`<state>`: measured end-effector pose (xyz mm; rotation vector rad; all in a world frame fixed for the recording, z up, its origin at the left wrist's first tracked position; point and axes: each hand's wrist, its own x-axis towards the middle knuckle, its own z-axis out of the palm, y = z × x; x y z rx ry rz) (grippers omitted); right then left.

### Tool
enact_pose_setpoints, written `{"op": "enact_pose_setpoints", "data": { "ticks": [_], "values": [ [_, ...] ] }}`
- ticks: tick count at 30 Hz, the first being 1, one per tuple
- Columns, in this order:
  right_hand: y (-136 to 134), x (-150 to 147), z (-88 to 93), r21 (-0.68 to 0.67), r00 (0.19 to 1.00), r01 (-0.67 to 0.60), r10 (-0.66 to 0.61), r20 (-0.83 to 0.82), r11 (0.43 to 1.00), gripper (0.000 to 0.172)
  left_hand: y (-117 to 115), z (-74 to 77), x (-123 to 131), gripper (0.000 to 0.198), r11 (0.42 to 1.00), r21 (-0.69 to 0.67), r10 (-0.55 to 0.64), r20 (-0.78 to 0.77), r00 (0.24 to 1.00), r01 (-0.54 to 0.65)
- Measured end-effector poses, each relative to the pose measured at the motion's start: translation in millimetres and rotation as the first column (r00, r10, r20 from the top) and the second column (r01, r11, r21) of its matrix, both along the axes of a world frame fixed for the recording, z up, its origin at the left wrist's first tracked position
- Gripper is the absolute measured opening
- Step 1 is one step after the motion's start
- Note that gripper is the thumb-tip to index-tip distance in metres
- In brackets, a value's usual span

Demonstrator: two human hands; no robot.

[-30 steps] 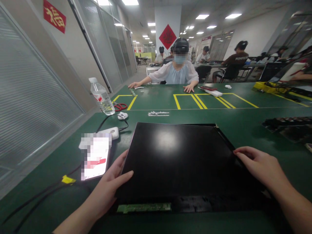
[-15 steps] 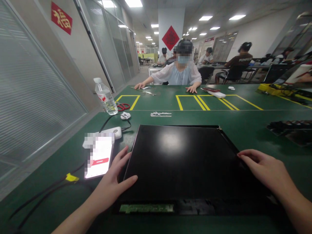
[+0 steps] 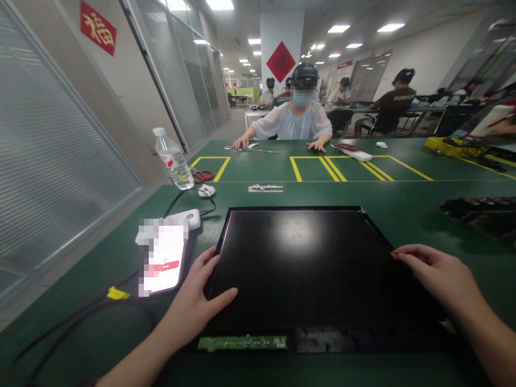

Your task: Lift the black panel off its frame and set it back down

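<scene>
A flat black screen panel [image 3: 306,274] lies in a thin black frame [image 3: 294,208] on the green table in front of me, with a narrow green circuit board [image 3: 242,342] along its near edge. My left hand [image 3: 205,295] grips the left edge, its thumb over the panel and its fingers along the frame's side. At the right edge, my right hand [image 3: 437,274] pinches the rim between thumb and forefinger; its other fingers curl behind. The undersides of both grips are hidden.
Left of the panel are a lit phone [image 3: 165,258], a white device [image 3: 193,219], cables, a water bottle [image 3: 173,161] and red scissors [image 3: 202,176]. Shredded white scraps [image 3: 265,188] lie beyond the panel. A masked person [image 3: 304,115] sits opposite. Dark parts [image 3: 479,212] lie to the right.
The panel has slid to the right within the frame, and a strip of the frame's left and far border now shows. My left thumb has moved right with it. The person opposite has shifted a thin strip.
</scene>
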<state>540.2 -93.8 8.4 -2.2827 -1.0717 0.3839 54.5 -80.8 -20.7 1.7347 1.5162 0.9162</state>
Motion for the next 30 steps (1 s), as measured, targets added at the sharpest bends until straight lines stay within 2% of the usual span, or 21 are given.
{"op": "enact_pose_setpoints", "data": {
  "ticks": [7, 15, 22, 30],
  "values": [
    [0.1, 0.3, 0.0, 0.009, 0.999, 0.007, -0.008, 0.034, 1.000, 0.042, 1.0, -5.4, 5.6, 0.067, 0.999, 0.022, 0.024, -0.013, 1.000, -0.024],
    [-0.2, -0.8, 1.5, -0.025, 0.997, -0.009, 0.011, 0.075, 1.000, 0.045, 0.0, -8.4, 3.7, 0.070, 0.998, 0.059, -0.015, -0.097, 0.995, 0.020],
    [0.4, 2.1, -2.0, -0.045, 0.994, -0.020, 0.025, 0.108, 0.999, 0.046, -0.9, -11.1, 3.1, 0.071, 0.998, 0.061, 0.005, -0.068, 0.998, -0.001],
    [1.6, -2.4, 1.7, -0.054, 0.995, 0.002, 0.003, 0.102, 0.999, 0.051, -2.7, -12.0, -1.6, 0.066, 0.987, 0.106, -0.077, -0.331, 0.940, 0.118]
  ]
}}
